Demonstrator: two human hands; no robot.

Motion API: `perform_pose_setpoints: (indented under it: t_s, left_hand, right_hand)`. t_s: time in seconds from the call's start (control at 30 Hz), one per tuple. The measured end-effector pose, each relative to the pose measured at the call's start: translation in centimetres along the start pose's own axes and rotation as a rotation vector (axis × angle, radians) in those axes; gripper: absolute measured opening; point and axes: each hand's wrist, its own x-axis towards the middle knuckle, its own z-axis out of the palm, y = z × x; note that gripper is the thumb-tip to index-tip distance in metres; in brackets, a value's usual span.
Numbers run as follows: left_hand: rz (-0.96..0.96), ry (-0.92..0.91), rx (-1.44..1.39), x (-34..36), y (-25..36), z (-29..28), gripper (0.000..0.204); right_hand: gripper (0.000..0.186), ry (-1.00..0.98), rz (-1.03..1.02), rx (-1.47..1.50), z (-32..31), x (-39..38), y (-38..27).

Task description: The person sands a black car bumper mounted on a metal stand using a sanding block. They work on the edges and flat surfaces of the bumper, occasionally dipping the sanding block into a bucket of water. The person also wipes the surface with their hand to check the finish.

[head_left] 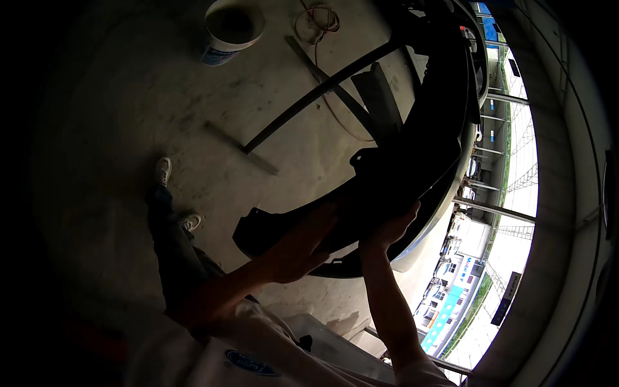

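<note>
A large curved black car bumper (419,138) sweeps from the upper right down to the middle, its dark inner side and mounting tabs showing. My left hand (306,245) lies along its near end, fingers stretched over the dark surface and thumb apart below. On the outer side, my right hand (389,231) bends around the bumper, close to its pale edge. Deep shadow hides part of the fingers of both hands.
Dark bars (322,93) of a stand reach out left of the bumper. A white bucket (235,32) stands on the concrete floor (129,122) at the top, near a coiled hose (317,20). A flat strip (240,147) lies near my shoes (164,171). Bright windows line the right.
</note>
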Motion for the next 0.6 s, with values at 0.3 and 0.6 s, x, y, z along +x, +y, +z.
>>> perform_pose_setpoints:
  t_s: [0.3, 0.6]
  left_hand:
    - [0.144, 0.206, 0.09, 14.3, 2.7, 1.8, 0.066]
    - [0.118, 0.161, -0.04, 5.7, 0.7, 1.8, 0.049]
  right_hand:
    - [0.053, -0.075, -0.266, -0.321, -1.8, 0.5, 2.2]
    - [0.054, -0.123, -0.196, -0.243, -2.3, 1.2, 2.4]
